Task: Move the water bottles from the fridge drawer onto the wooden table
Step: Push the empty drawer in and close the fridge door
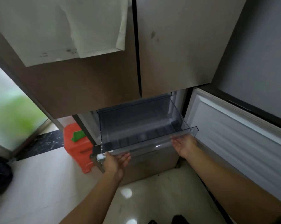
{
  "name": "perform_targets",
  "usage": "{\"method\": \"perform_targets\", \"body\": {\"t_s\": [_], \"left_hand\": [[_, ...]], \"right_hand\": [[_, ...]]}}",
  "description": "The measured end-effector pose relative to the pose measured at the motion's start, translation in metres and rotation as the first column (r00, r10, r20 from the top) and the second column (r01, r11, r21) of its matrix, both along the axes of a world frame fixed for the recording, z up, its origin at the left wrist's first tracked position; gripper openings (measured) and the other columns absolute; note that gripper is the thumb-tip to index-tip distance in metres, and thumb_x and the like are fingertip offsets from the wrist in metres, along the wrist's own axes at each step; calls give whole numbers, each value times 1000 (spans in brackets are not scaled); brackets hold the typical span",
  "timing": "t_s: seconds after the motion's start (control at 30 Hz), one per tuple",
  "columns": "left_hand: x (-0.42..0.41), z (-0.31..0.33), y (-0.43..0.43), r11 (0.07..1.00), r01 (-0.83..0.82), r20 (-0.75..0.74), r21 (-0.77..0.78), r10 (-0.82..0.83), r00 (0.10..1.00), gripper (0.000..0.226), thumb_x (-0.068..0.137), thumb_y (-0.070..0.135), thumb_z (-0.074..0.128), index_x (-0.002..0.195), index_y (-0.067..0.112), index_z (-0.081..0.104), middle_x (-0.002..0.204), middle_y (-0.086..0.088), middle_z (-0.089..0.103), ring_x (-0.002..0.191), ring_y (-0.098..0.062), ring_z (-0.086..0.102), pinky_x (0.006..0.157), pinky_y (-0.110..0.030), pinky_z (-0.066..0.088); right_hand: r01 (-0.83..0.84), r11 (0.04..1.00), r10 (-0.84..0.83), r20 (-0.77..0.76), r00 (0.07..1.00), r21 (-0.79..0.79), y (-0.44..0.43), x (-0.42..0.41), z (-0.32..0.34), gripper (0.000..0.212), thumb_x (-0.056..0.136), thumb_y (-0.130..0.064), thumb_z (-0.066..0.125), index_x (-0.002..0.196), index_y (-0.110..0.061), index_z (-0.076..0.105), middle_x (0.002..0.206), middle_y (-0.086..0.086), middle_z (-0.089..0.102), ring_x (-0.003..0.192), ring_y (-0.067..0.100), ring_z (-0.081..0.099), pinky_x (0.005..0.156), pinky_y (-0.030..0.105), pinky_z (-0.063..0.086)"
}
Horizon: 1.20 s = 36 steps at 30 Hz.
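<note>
Both hands meet the clear fridge drawer (141,126) at its front lip: left hand (116,162) and right hand (184,145), each grip spread, palm-up beneath it. Drawer stands pulled out, nothing visible inside.

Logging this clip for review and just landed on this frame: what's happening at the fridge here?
A person stands at a fridge with its lower right door swung open and a clear plastic drawer pulled out. Both hands are at the drawer's front lip: the left hand near its left corner, the right hand near its right end, palms up beneath the edge. No water bottles show in the drawer; it looks empty. An orange stool stands on the floor to the left. The wooden table is not in view.
</note>
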<state>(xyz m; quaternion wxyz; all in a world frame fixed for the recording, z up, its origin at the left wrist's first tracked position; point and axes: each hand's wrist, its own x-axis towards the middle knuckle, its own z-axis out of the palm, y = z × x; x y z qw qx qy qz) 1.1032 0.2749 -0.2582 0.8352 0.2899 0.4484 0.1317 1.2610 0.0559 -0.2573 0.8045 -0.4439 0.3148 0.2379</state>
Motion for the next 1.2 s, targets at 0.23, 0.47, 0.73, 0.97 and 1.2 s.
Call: {"method": "perform_targets", "body": {"t_s": [0.23, 0.47, 0.73, 0.97, 1.2], "left_hand": [[36, -2, 41, 1000, 6, 39, 10, -7, 999, 56, 103, 40, 22, 139, -2, 31, 136, -26, 46, 127, -38, 46, 96, -45, 42], [77, -21, 67, 985, -24, 56, 168, 15, 998, 66, 101, 49, 15, 143, 0, 29, 142, -25, 41, 130, -36, 43, 99, -47, 39], [118, -37, 103, 927, 54, 75, 372, -88, 993, 52, 103, 40, 20, 141, 8, 38, 135, -15, 52, 102, -25, 59, 75, -36, 48], [143, -37, 118, 919, 45, 112, 392, -96, 989, 37, 103, 29, 29, 123, 8, 53, 112, -11, 59, 93, -25, 59, 85, -41, 45], [136, -16, 107, 872, 223, -68, 436, -215, 974, 27, 102, 33, 35, 112, 18, 55, 104, -7, 58, 97, -26, 56, 86, -44, 45]], "right_hand": [[-29, 997, 25, 65, 998, 67, 32, 46, 3, 18, 102, -25, 39, 99, -12, 52, 105, 20, 65, 85, 28, 67, 61, 34, 56], [-99, 993, 90, 125, 988, 70, 64, 88, -5, 32, 103, -34, 33, 91, -12, 54, 93, 16, 63, 76, 26, 62, 65, 34, 56], [-221, 974, 203, 248, 947, 50, 95, 133, -25, 47, 100, -48, 34, 110, -10, 60, 106, 15, 67, 101, 30, 63, 88, 45, 48], [-303, 952, 276, 310, 910, 43, 105, 164, -33, 52, 100, -50, 33, 111, -9, 62, 103, 15, 68, 99, 31, 62, 89, 46, 44], [-386, 883, 449, 237, 861, -268, 88, 157, -19, 41, 101, -45, 38, 123, -14, 54, 95, 12, 65, 85, 26, 61, 66, 39, 48]]}}
